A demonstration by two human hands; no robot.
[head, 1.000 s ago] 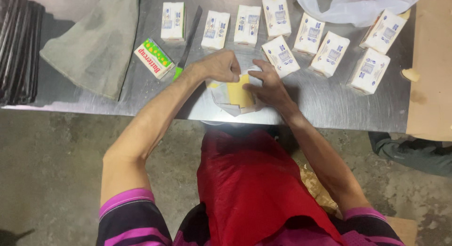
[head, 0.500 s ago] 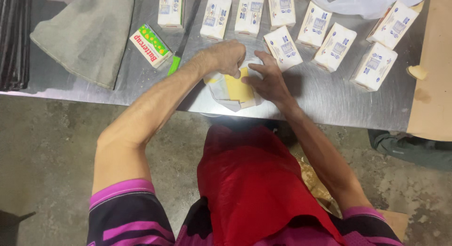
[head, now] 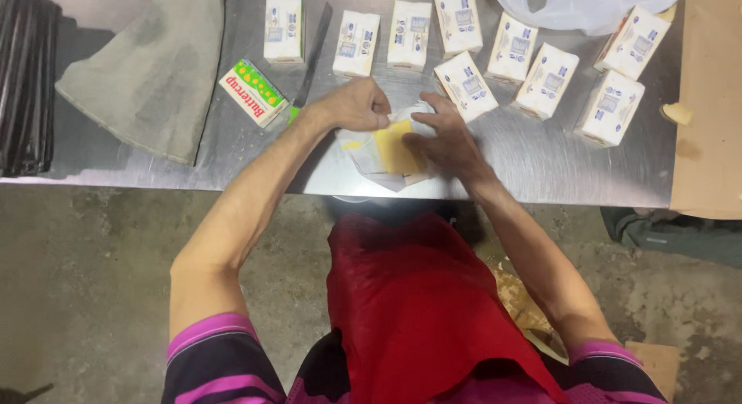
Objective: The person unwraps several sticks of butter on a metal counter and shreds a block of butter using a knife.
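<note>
A yellow butter block (head: 396, 147) lies on its opened white wrapper (head: 369, 158) near the front edge of the steel table (head: 232, 153). My left hand (head: 354, 104) pinches the wrapper's far edge, fingers closed on the paper. My right hand (head: 442, 137) rests on the right side of the block, fingers spread over wrapper and butter. Several wrapped white butter packs (head: 465, 85) lie in a row just beyond both hands.
A green-handled knife (head: 311, 62) lies left of my left hand beside a green and white pack (head: 253, 92). A grey cloth (head: 151, 75) covers the table's left part; dark stacked trays (head: 27, 79) sit at far left. A clear plastic bag (head: 580, 6) and brown cardboard (head: 707, 102) are at right.
Both hands stay on the butter and wrapper. My left hand has pulled the wrapper's far edge up and closed on it; the right hand has shifted slightly over the block.
</note>
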